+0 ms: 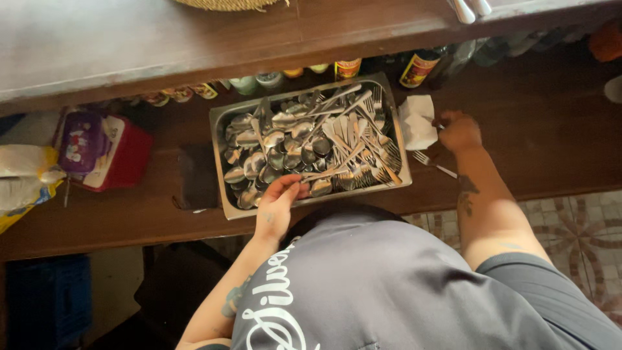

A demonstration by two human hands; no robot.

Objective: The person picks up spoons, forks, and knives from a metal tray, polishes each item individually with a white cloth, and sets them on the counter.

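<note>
A steel tray (221,162) full of spoons (272,146) on the left and forks (363,139) on the right sits on a dark wooden shelf under a counter. My left hand (277,206) reaches over the tray's near rim, fingertips pinched on a spoon there. My right hand (460,129) is to the right of the tray, closed around a small piece of cutlery beside a folded white napkin (418,120). A single fork (433,163) lies on the shelf just below that hand. My grey shirt fills the lower frame.
Bottles and jars (418,65) stand in a row behind the tray. A red and purple box (103,152) and plastic bags (23,181) sit at the left. The counter top (194,39) overhangs the shelf. Patterned floor tiles (583,240) show at the right.
</note>
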